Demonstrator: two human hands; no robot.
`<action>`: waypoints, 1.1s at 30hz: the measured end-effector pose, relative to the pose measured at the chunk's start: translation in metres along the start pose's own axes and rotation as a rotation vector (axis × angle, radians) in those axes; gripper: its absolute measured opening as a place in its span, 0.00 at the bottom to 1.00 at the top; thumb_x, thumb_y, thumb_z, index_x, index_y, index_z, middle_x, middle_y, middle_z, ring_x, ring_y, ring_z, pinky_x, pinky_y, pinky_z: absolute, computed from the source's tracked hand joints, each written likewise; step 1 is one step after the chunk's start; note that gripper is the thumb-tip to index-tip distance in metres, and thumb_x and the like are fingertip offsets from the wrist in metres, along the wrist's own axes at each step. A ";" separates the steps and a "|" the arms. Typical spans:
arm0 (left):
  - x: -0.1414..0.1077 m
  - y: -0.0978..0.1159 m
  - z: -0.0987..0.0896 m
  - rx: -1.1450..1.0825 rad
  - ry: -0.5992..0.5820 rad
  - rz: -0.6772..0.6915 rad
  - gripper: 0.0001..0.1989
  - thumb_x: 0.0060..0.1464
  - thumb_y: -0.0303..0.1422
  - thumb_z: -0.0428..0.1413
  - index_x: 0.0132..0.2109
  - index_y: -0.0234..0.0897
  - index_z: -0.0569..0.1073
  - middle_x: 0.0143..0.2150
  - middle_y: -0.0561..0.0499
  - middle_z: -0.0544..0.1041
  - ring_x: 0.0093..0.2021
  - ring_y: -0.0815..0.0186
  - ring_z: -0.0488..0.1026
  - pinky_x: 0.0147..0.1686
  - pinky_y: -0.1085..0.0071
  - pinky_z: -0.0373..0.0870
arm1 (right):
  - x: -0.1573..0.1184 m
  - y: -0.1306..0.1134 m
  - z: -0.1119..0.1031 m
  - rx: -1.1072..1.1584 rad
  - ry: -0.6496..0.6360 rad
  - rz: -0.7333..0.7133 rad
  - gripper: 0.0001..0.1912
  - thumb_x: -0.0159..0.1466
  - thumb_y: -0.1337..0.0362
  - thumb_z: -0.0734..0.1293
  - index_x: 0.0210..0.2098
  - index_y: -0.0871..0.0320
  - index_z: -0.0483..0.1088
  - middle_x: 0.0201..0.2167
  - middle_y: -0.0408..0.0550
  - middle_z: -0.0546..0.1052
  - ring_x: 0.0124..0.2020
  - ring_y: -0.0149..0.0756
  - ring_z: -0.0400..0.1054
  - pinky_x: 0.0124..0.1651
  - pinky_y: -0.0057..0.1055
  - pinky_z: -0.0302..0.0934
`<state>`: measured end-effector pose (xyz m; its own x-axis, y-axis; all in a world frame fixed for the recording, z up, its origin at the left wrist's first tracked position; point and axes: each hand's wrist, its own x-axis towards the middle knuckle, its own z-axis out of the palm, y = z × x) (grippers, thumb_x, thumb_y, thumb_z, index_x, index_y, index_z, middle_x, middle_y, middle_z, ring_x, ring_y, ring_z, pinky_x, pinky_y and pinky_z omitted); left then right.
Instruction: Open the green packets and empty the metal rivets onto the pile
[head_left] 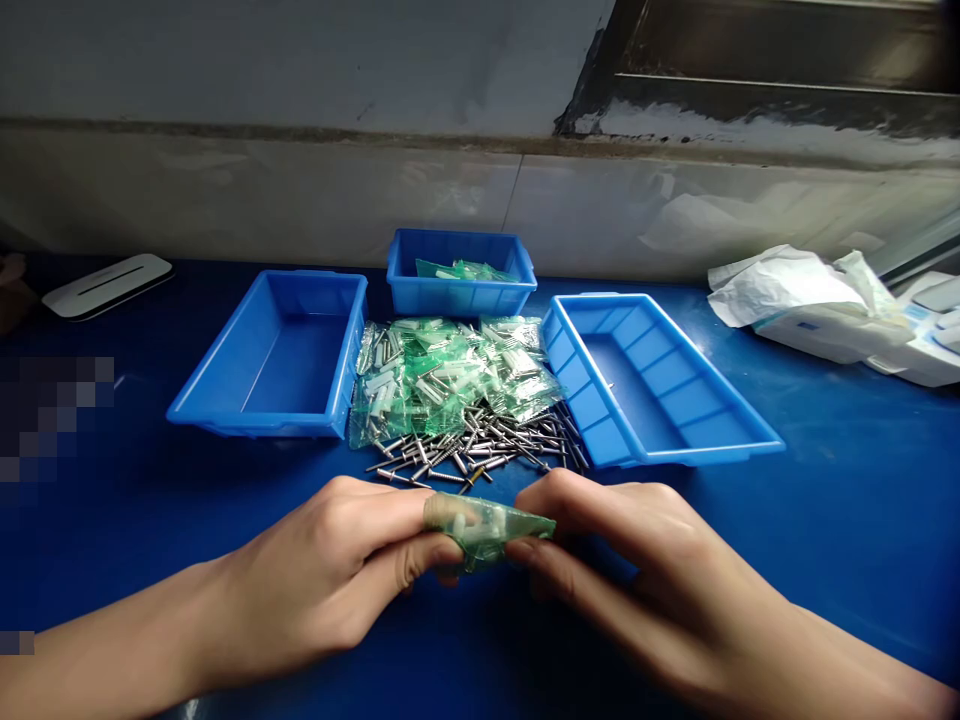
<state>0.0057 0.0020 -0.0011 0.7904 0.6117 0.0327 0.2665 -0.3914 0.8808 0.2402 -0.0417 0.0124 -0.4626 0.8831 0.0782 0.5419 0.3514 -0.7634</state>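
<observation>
Between my two hands, close to the table's near side, is a small green see-through plastic bag (487, 530) with white pieces inside, perhaps wall plugs. My left hand (367, 560) pinches its left end between thumb and forefinger; a tan bandage wraps that forefinger. At the other end, the thumb and forefinger of my right hand (637, 560) are closed on the bag's corner. Just beyond my hands lie loose metal screws and rivet-like pins (480, 445). Behind and partly over them is a heap of similar green bags (450, 375) holding white plugs and metal pins.
Around the heap stand three blue bins: a left bin (341, 350), a back bin (457, 298) with green bags in it, and a right bin (705, 458). A white flat device (109, 287) lies far left. White crumpled paper (787, 285) sits far right, before the tiled wall (300, 190).
</observation>
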 end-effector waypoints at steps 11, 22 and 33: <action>0.000 0.001 0.001 0.001 0.003 -0.017 0.12 0.67 0.26 0.48 0.41 0.34 0.77 0.27 0.55 0.73 0.24 0.71 0.70 0.26 0.81 0.67 | 0.002 -0.001 -0.001 0.011 -0.009 0.023 0.08 0.68 0.69 0.61 0.35 0.55 0.71 0.25 0.41 0.78 0.21 0.30 0.71 0.24 0.23 0.62; 0.000 0.006 -0.001 0.001 0.003 0.013 0.13 0.67 0.24 0.47 0.45 0.35 0.77 0.32 0.52 0.79 0.26 0.71 0.74 0.30 0.81 0.71 | 0.000 0.006 0.002 -0.151 0.045 -0.041 0.17 0.71 0.64 0.61 0.25 0.53 0.59 0.16 0.34 0.62 0.14 0.26 0.56 0.18 0.25 0.49; -0.006 0.003 0.001 -0.029 0.007 -0.044 0.08 0.66 0.30 0.53 0.51 0.40 0.73 0.36 0.51 0.82 0.34 0.64 0.81 0.32 0.77 0.76 | -0.004 0.009 0.008 -0.238 0.170 -0.173 0.08 0.69 0.70 0.63 0.33 0.54 0.63 0.21 0.37 0.72 0.17 0.27 0.64 0.21 0.22 0.56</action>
<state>0.0025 -0.0040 0.0009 0.7746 0.6324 -0.0033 0.2845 -0.3438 0.8949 0.2416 -0.0439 0.0000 -0.4495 0.8360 0.3146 0.6237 0.5459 -0.5595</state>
